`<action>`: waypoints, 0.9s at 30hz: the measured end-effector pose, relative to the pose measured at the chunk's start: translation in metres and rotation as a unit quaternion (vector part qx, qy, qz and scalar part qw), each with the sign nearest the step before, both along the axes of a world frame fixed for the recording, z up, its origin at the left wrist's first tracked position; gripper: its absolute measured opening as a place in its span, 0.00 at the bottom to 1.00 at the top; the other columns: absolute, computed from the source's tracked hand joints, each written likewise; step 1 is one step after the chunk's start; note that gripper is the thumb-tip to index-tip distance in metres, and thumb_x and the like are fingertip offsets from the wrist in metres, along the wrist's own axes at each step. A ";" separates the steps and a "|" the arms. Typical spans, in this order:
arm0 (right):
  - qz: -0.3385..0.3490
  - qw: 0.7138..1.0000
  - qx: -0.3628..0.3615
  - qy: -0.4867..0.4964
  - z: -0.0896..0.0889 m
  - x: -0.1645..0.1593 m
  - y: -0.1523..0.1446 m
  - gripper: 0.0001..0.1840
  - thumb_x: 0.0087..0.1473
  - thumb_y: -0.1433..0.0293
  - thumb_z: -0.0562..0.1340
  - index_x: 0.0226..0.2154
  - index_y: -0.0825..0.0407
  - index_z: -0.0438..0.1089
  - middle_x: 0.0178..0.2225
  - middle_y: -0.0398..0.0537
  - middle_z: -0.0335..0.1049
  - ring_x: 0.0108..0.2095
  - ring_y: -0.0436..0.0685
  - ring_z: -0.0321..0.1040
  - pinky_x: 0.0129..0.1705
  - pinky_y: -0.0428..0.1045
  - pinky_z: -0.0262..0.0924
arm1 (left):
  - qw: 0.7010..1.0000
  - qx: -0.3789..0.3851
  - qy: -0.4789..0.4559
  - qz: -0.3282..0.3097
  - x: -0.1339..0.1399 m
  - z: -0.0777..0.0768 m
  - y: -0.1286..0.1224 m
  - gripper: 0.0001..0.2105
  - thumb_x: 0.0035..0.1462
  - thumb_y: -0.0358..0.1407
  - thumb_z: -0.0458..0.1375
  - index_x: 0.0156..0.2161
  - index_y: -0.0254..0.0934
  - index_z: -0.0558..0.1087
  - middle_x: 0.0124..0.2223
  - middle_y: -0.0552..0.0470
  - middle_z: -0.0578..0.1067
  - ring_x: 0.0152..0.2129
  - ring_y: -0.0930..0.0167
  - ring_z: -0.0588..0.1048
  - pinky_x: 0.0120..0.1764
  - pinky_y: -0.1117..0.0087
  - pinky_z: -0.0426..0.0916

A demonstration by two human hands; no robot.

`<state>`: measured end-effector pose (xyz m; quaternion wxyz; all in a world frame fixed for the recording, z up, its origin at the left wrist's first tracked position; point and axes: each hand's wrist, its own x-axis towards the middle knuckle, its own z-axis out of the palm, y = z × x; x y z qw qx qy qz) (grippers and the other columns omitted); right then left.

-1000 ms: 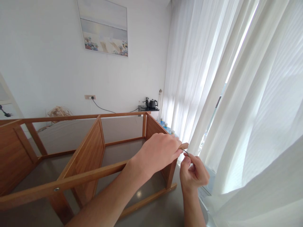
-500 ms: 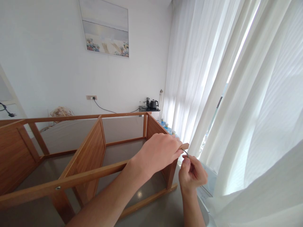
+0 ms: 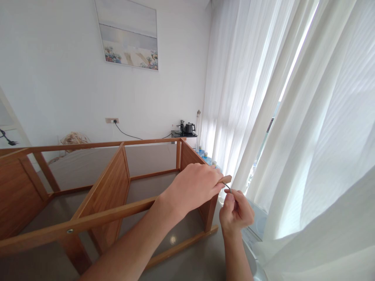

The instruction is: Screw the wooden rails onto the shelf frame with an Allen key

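Your right hand (image 3: pixel 236 212) pinches a bent metal key (image 3: pixel 227 186) between thumb and forefinger, the other fingers curled into the palm. The key runs up and to the left from those fingers, its far end meeting the tip of the front rail (image 3: pixel 117 217) of a wooden frame (image 3: pixel 95 183). Your left hand (image 3: pixel 196 185) is wrapped over that rail, close to its end, with the knuckles upward; its fingers grasp the wood, though their undersides are hidden, and you cannot tell whether they also touch the key. A short bit of the rail's end shows just past the left fingertips.

The frame stretches away to the left of both hands, its panels standing on edge. Well to the left of your fingers, a round metal fitting (image 3: pixel 69 231) sits in the same rail. Below the left hand runs a lower rail (image 3: pixel 181 246). To the right of your right fingers hangs a white curtain (image 3: pixel 295 183). Beyond the hands, bottles (image 3: pixel 207 159) stand along the curtain's foot, and farther back is a black kettle (image 3: pixel 189 128).
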<state>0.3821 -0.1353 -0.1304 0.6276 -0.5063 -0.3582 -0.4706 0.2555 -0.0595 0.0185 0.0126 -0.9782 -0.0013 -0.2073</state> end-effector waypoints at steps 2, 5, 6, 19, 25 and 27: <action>-0.008 1.000 -0.005 0.000 -0.002 0.002 0.000 0.04 0.58 0.71 0.59 0.33 0.51 0.70 0.23 0.44 0.71 0.21 0.51 0.68 0.21 0.46 0.61 | 1.000 0.001 0.000 0.003 0.000 0.000 0.000 0.13 0.67 0.38 0.49 0.41 0.38 0.76 0.39 0.49 0.78 0.37 0.66 0.78 0.37 0.69 0.69; -0.018 1.000 -0.010 0.005 -0.003 0.003 0.000 0.05 0.58 0.71 0.59 0.33 0.51 0.71 0.24 0.45 0.72 0.22 0.51 0.68 0.21 0.46 0.60 | 1.000 0.001 -0.001 0.006 0.000 0.001 -0.001 0.12 0.66 0.37 0.50 0.39 0.37 0.75 0.38 0.51 0.78 0.35 0.66 0.78 0.34 0.69 0.68; -0.020 1.000 -0.012 0.007 -0.003 0.003 -0.001 0.05 0.58 0.71 0.59 0.33 0.51 0.71 0.24 0.45 0.72 0.22 0.51 0.68 0.21 0.46 0.60 | 1.000 0.001 -0.001 0.005 0.000 0.001 -0.001 0.12 0.66 0.37 0.50 0.39 0.38 0.75 0.38 0.51 0.78 0.35 0.66 0.78 0.34 0.69 0.68; -0.025 0.999 0.023 0.033 -0.008 0.003 0.002 0.04 0.55 0.73 0.62 0.31 0.51 0.73 0.23 0.44 0.72 0.24 0.52 0.68 0.27 0.47 0.62 | 1.000 0.000 -0.004 -0.001 0.001 0.000 0.001 0.11 0.65 0.36 0.52 0.35 0.36 0.75 0.37 0.49 0.78 0.35 0.67 0.78 0.38 0.69 0.71; -0.009 0.995 -0.017 0.097 -0.007 -0.016 -0.001 0.07 0.59 0.69 0.61 0.31 0.54 0.72 0.24 0.43 0.70 0.21 0.49 0.63 0.25 0.45 0.58 | 1.000 -0.019 0.002 0.002 0.002 0.004 -0.001 0.09 0.63 0.34 0.54 0.36 0.34 0.75 0.39 0.45 0.79 0.38 0.64 0.79 0.38 0.68 0.71; 0.009 0.989 -0.051 0.136 0.001 -0.028 -0.006 0.11 0.61 0.66 0.59 0.30 0.54 0.70 0.23 0.41 0.67 0.22 0.49 0.61 0.25 0.44 0.57 | 1.000 -0.021 0.014 0.009 0.001 0.008 -0.001 0.10 0.62 0.35 0.54 0.36 0.34 0.76 0.39 0.44 0.79 0.37 0.63 0.79 0.37 0.67 0.71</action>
